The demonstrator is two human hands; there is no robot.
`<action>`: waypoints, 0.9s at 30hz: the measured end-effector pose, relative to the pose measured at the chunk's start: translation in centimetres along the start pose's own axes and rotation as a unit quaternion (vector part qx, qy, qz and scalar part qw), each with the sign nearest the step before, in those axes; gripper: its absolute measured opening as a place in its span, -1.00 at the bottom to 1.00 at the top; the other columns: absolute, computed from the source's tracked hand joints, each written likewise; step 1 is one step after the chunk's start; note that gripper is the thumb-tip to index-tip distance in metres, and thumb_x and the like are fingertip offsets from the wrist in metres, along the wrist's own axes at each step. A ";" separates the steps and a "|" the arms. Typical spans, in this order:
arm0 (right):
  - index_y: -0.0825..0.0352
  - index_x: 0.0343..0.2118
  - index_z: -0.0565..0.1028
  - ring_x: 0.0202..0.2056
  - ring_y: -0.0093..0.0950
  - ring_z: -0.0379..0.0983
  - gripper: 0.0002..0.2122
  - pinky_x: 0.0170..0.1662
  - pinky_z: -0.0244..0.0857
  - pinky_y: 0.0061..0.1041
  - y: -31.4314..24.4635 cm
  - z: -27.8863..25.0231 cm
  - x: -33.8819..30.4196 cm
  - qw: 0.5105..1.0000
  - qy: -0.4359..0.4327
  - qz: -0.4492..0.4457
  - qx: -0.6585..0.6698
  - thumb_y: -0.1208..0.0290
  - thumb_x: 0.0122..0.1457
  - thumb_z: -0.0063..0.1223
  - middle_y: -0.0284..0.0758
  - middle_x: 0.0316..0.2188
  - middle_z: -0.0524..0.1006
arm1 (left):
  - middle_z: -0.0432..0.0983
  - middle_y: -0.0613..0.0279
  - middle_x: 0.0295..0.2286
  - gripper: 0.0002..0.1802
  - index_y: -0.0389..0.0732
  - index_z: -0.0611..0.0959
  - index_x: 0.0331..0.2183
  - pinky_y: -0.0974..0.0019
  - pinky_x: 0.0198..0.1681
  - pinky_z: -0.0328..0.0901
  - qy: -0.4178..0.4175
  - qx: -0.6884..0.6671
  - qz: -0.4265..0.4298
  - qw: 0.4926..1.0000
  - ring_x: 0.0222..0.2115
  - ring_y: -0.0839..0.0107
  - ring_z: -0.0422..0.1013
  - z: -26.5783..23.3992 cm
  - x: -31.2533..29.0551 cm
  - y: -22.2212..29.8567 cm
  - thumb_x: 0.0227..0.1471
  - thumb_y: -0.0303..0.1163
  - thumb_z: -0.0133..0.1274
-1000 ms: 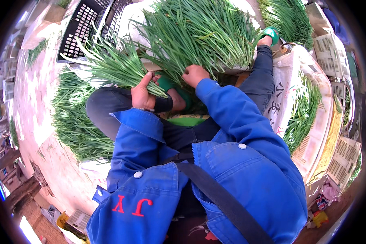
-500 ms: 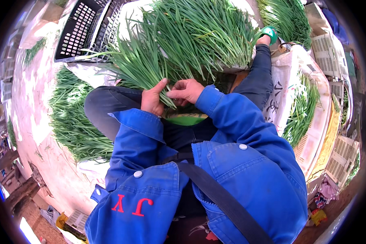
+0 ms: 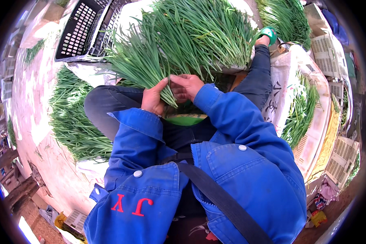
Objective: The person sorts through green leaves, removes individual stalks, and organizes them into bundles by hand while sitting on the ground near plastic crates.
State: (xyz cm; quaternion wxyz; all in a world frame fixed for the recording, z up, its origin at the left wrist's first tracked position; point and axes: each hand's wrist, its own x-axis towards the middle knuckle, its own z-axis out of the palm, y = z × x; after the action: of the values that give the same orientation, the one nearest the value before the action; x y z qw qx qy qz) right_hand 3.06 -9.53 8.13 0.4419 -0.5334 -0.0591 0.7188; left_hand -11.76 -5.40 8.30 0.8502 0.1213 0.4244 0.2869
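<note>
A bunch of garlic chives (image 3: 144,67) lies slanted before me, its long green leaves fanning up and left and its pale stem ends pointing down toward my lap. Around its lower part my left hand (image 3: 153,99) is wrapped, thumb on top. From the right, my right hand (image 3: 186,87) presses its fingers together against the stems, fingertips beside the left thumb; the palm side of this hand is hidden. Behind the bunch spreads a large heap of garlic chives (image 3: 205,34), which the leaves of the held bunch partly overlap.
A black plastic crate (image 3: 78,30) stands at far left. More chives lie in a left pile (image 3: 75,118), a far-right pile (image 3: 286,20) and a right-hand pile (image 3: 303,110) beside a white printed sack (image 3: 278,87). My legs bend around the near side of the heap.
My right hand has shifted slightly up and left along the bunch, its fingers now straighter and closer to the left thumb. The left hand keeps its hold, nearly still.
</note>
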 end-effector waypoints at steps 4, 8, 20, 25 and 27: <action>0.26 -0.38 0.48 -0.54 -0.69 0.36 -0.85 -0.48 0.28 -0.70 0.1 1.0 0.6 0.997 0.032 -0.066 0.025 0.34 0.01 0.15 -0.44 -0.49 0.50 | 0.49 0.09 -0.44 -0.77 -0.34 0.48 -0.27 0.21 -0.44 0.43 0.024 0.013 0.060 0.998 -0.47 0.26 0.46 0.6 -0.1 -0.4 -0.07 -0.57 0.03; 0.29 -0.40 0.47 -0.54 -0.68 0.38 -0.87 -0.48 0.28 -0.72 -1.3 -0.2 -0.2 0.993 -0.033 -0.109 0.044 0.41 0.00 0.16 -0.42 -0.49 0.51 | 0.47 0.10 -0.41 -0.77 -0.35 0.47 -0.26 0.25 -0.36 0.42 0.017 0.006 0.039 0.999 -0.44 0.29 0.45 0.1 -0.2 0.4 -0.05 -0.56 0.02; 0.34 -0.37 0.51 -0.33 -0.21 0.45 -0.73 -0.25 0.33 -0.31 -1.7 -5.5 0.1 0.710 0.020 -0.300 -0.638 0.24 -0.06 0.05 -0.09 -0.43 0.51 | 0.40 0.22 -0.41 -0.80 -0.36 0.43 -0.26 0.42 -0.36 0.31 -0.005 -0.110 0.131 0.985 -0.42 0.48 0.33 -0.4 -0.3 3.6 0.00 -0.55 -0.01; 0.32 -0.35 0.54 -0.26 -0.15 0.44 -0.69 -0.16 0.31 -0.31 -0.3 -0.4 4.7 0.706 0.098 -0.082 -0.697 0.18 -0.04 0.04 -0.10 -0.35 0.52 | 0.43 0.20 -0.38 -0.77 -0.34 0.43 -0.24 0.41 -0.39 0.30 0.018 -0.088 0.154 0.984 -0.45 0.48 0.35 -0.3 -0.8 3.5 -0.02 -0.57 -0.01; 0.29 -0.31 0.54 -0.20 -0.18 0.43 -0.67 -0.12 0.29 -0.31 1.7 -1.8 7.7 0.737 0.125 -0.049 -0.663 0.16 -0.08 0.07 -0.13 -0.30 0.52 | 0.44 0.18 -0.38 -0.78 -0.34 0.44 -0.25 0.41 -0.41 0.30 0.044 -0.086 0.158 0.983 -0.46 0.48 0.35 -0.2 -0.8 3.2 -0.02 -0.56 -0.01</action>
State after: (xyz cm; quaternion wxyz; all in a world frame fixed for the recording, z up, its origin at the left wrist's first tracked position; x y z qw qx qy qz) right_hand 3.22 -5.87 0.87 0.0148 -0.7725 -0.4911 0.4022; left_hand -13.49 -3.26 10.17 0.7823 0.1000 0.4104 0.4579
